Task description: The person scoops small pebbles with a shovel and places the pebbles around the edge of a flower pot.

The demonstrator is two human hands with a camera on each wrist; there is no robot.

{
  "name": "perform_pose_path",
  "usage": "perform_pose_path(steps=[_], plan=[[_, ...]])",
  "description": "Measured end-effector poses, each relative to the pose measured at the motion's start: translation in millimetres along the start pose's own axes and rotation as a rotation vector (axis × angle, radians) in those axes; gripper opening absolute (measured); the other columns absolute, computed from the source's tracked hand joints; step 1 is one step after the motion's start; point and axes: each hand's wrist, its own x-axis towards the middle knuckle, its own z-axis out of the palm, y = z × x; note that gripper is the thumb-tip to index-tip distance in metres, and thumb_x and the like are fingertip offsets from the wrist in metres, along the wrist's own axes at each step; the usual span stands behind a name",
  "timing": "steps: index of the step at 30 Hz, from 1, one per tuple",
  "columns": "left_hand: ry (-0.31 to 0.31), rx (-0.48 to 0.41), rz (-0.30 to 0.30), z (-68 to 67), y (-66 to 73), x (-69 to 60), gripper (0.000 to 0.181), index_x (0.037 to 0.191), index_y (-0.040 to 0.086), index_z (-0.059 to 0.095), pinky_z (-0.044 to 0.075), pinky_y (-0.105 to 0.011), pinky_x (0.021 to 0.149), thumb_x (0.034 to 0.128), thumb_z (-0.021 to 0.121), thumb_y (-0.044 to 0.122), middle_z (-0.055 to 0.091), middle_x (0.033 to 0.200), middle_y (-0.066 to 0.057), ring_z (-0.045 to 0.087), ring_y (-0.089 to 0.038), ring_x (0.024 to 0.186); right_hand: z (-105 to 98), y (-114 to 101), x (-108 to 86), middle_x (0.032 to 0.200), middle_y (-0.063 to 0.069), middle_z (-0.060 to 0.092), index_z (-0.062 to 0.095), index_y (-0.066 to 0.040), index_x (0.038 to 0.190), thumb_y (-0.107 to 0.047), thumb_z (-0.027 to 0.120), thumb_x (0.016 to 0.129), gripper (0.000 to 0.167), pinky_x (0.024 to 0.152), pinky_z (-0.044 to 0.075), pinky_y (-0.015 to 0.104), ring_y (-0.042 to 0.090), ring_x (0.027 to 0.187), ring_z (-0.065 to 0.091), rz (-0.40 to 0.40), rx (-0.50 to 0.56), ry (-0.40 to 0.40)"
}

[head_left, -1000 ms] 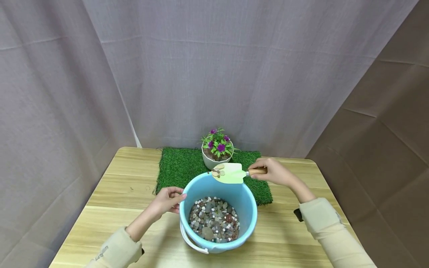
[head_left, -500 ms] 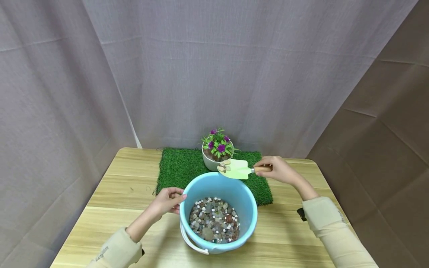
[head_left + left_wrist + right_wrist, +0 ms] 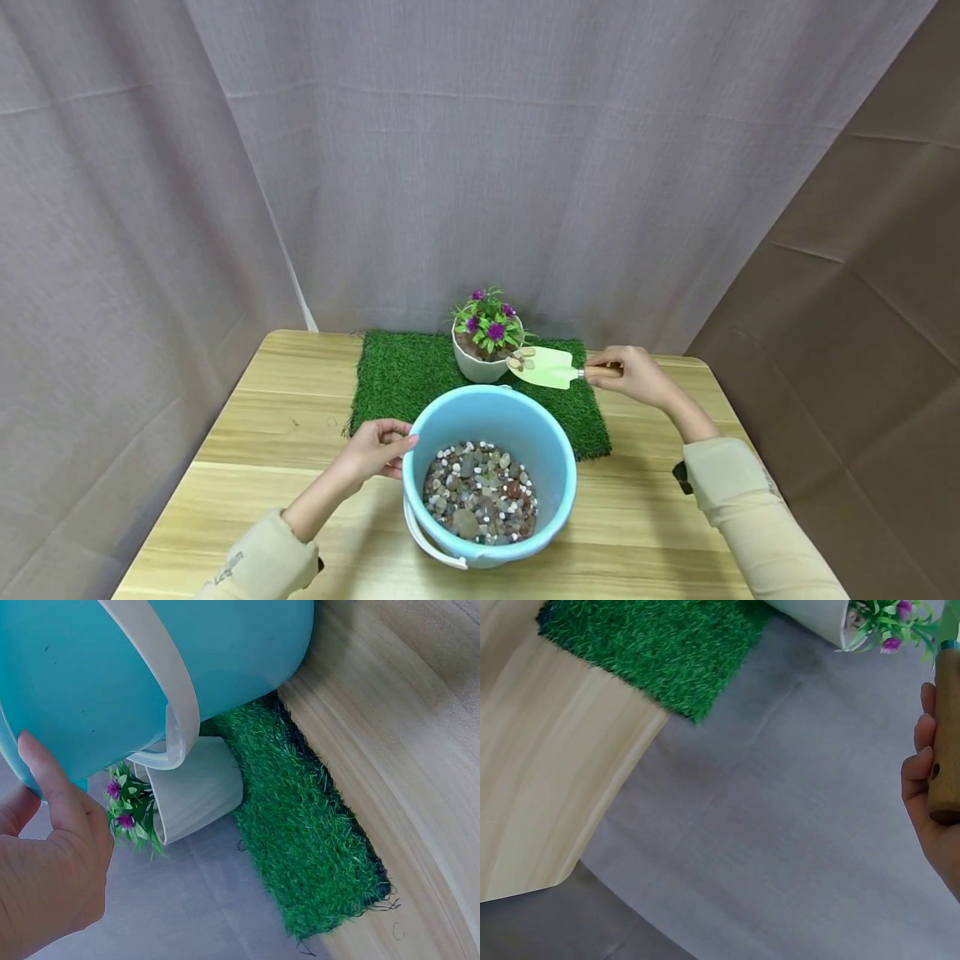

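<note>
A light blue bucket [image 3: 551, 467], with pebbles [image 3: 480, 496] of mixed colours at its bottom, stands at the front of the table. My left hand [image 3: 372, 450] grips its left rim, also visible in the left wrist view. With my right hand [image 3: 633, 373] I hold a pale green garden trowel [image 3: 551, 369] by its wooden handle [image 3: 946, 742]. Several small stones [image 3: 522, 358] lie near the blade's tip, which reaches the right edge of a white flowerpot [image 3: 474, 367] in the head view. Purple flowers with green leaves [image 3: 489, 321] grow from that pot.
Beneath the pot lies an artificial grass mat [image 3: 397, 375] on the wooden table [image 3: 255, 425]. The bucket's white handle [image 3: 427, 537] hangs down at its front left. Grey curtain cloth [image 3: 480, 183] hangs behind the table.
My right hand has moved the trowel away from me and to the right, from over the bucket's far rim to the pot's right edge. The left hand and bucket have stayed put.
</note>
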Motion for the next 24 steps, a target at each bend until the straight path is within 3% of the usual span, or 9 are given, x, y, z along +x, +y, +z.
perform_pose_path(steps=[5, 16, 24], plan=[[0.002, 0.007, 0.003, 0.6, 0.5, -0.1, 0.041, 0.119, -0.016, 0.049, 0.063, -0.026, 0.061, 0.0927, 0.058, 0.013, 0.064, 0.081, -0.006, 0.061, -0.006, 0.06, -0.4, 9.3, -2.2, 0.081, 0.013, 0.068, 0.069, 0.007, 0.098, -0.007, 0.072, 0.081, 0.022, 0.047, 0.041, 0.016, 0.003, 0.058, 0.044, 0.042, -0.011, 0.02], [-0.004, 0.004, -0.001, -0.3, 0.5, -2.6, 0.041, 0.121, -0.016, 0.048, 0.063, -0.026, 0.06, 0.0935, 0.057, 0.013, 0.065, 0.087, -0.017, 0.061, -0.007, 0.059, 2.3, 29.1, -6.0, 0.089, 0.019, 0.069, 0.067, 0.008, 0.105, -0.01, 0.068, 0.086, 0.026, 0.052, 0.049, 0.018, 0.008, 0.065, 0.055, 0.122, -0.017, 0.023], [-0.009, 0.0, -0.006, -0.1, 1.5, -1.1, 0.041, 0.12, -0.016, 0.049, 0.063, -0.025, 0.06, 0.093, 0.058, 0.014, 0.065, 0.084, -0.013, 0.061, -0.006, 0.059, 6.0, 45.6, -7.8, 0.09, 0.02, 0.07, 0.068, 0.007, 0.104, -0.014, 0.067, 0.087, 0.027, 0.051, 0.048, 0.02, 0.01, 0.064, 0.054, 0.196, -0.023, 0.027]])
